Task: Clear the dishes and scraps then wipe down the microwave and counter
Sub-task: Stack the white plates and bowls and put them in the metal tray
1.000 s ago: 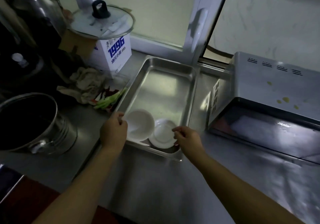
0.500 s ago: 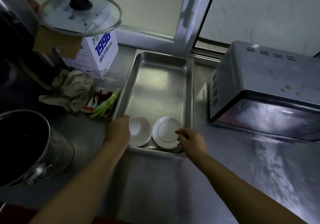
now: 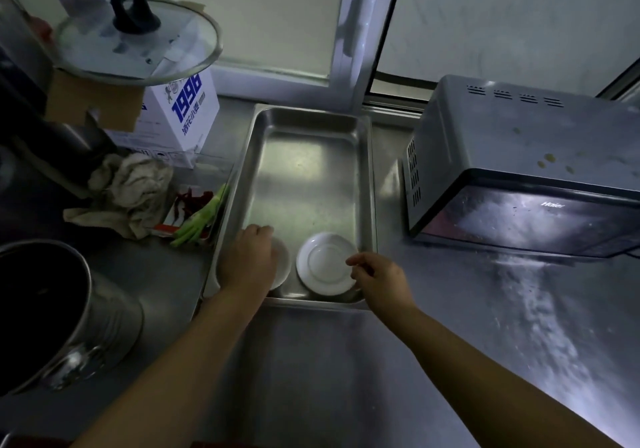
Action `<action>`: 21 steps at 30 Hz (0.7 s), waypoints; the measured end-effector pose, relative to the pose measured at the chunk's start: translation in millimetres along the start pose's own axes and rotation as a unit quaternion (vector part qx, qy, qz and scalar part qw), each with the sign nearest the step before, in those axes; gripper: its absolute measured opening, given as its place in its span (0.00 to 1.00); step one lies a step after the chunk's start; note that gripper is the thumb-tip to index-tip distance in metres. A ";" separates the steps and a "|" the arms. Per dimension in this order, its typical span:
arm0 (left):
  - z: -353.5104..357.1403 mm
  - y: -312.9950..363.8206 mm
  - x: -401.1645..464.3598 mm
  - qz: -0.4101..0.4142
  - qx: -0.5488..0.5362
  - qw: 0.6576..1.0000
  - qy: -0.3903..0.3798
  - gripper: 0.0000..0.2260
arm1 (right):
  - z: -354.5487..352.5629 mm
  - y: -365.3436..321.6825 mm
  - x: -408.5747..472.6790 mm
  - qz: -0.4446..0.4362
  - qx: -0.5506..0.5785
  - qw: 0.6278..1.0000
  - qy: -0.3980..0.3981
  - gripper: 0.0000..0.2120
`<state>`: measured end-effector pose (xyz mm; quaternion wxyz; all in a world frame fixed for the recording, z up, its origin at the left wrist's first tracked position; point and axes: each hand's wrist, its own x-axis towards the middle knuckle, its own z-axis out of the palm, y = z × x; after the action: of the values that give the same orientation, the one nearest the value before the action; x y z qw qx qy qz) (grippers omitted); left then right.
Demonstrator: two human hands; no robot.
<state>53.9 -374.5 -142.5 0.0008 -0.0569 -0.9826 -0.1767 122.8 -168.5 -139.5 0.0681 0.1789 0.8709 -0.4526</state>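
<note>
Two white dishes lie at the near end of a steel tray (image 3: pixel 363 184) on the worktop (image 3: pixel 311 371). The left hand (image 3: pixel 250 261) rests over the left bowl (image 3: pixel 282 266), covering most of it; whether its grip has closed on the rim cannot be told. The right hand (image 3: pixel 381 276) sits at the right edge of the saucer (image 3: pixel 323 263), fingers loosely curled against its rim, grip unclear. Left of the tray, vegetable scraps (image 3: pixel 199 217) lie beside a crumpled cloth (image 3: pixel 133 191). A spotted microwave (image 3: pixel 526 167) stands to the right. A steel pot (image 3: pixel 62 316) stands near left.
</note>
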 end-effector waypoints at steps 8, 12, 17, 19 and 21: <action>8.6 116.0 -15.6 0.159 -0.067 0.985 0.001 0.11 | -72.8 34.4 -25.7 -0.001 -0.065 0.994 0.088 0.10; 27.2 181.2 -40.3 0.220 -0.087 0.971 -0.032 0.13 | -131.2 71.9 -54.4 0.023 -0.080 0.986 0.143 0.10; 56.8 271.1 -76.7 0.310 -0.057 0.946 -0.077 0.11 | -208.7 141.7 -105.6 0.073 -0.086 0.974 0.199 0.11; 70.7 310.1 -97.1 0.329 -0.040 0.940 -0.082 0.10 | -238.4 175.0 -129.7 0.089 -0.089 0.970 0.208 0.11; 86.0 349.5 -120.0 0.341 -0.035 0.935 -0.096 0.09 | -266.9 209.0 -154.9 0.106 -0.080 0.967 0.215 0.11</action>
<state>213.9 -32.6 -104.4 -0.0353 -0.4049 -0.8928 -0.1940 355.9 119.6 -100.7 -0.0596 0.3571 0.8746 -0.3223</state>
